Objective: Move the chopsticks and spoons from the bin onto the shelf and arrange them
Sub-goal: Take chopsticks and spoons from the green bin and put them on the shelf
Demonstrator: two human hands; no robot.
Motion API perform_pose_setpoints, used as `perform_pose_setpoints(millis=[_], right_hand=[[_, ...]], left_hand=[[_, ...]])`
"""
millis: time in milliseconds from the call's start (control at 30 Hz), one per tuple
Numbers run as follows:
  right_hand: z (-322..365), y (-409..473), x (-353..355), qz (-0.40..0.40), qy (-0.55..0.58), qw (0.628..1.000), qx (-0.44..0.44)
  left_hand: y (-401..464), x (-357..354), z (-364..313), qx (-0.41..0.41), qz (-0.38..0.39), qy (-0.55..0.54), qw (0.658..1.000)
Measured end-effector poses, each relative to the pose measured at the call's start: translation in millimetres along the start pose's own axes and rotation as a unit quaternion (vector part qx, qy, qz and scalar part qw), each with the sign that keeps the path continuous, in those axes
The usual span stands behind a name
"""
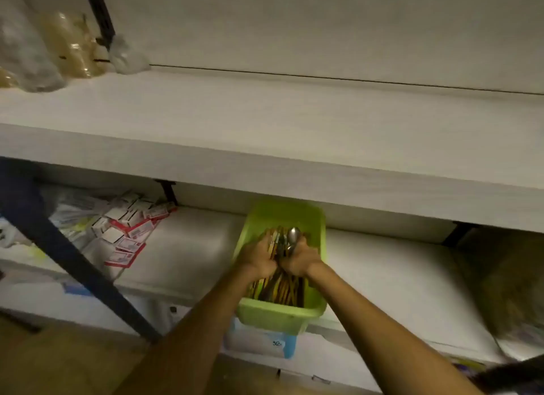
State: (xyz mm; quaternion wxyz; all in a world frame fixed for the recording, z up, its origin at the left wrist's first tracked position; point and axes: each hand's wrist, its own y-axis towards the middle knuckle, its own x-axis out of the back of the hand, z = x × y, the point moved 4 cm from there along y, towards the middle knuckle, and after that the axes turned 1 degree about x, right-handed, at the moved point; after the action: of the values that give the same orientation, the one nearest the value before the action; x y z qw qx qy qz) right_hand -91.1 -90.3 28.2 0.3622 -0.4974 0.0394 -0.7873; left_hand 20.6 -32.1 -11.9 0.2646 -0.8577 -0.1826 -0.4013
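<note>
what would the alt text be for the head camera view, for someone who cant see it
Both hands, left hand and right hand, grip a bundle of chopsticks and spoons inside a green bin on a lower white shelf. A wide white shelf spans above it; small red-and-white boxes lie to the left.

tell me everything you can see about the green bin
The green bin is a lime, slightly see-through plastic tub, rectangular with rounded corners and a rolled rim, open on top. It sits upright on the lower shelf, its far end tucked under the upper shelf. Inside lie chopsticks and spoons. The left hand and right hand reach into it, taking a grip on one bundle.
</note>
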Motion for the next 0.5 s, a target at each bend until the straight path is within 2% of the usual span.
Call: perform_pose_setpoints(millis=[67,200,333,500], right_hand=[[-5.1,13.6,-10.4,0.039,-0.010,0.999,-0.031],[-19.4,36.9,-34.9,0.052,0.080,0.988,-0.122],[-23.6,47.2,-45.0,0.011,0.103,0.986,-0.134],[-24.3,52.5,-50.1,0.010,0.137,0.980,-0.148]], left_hand=[[24.6,-20.2,13.5,0.017,0.033,0.004,0.999],[70.7,-66.4,61.2,0.095,0.065,-0.037,0.993],[31.4,-39.5,25.6,0.100,0.061,-0.051,0.992],[23.5,-28.5,15.9,0.114,0.077,-0.044,0.989]])
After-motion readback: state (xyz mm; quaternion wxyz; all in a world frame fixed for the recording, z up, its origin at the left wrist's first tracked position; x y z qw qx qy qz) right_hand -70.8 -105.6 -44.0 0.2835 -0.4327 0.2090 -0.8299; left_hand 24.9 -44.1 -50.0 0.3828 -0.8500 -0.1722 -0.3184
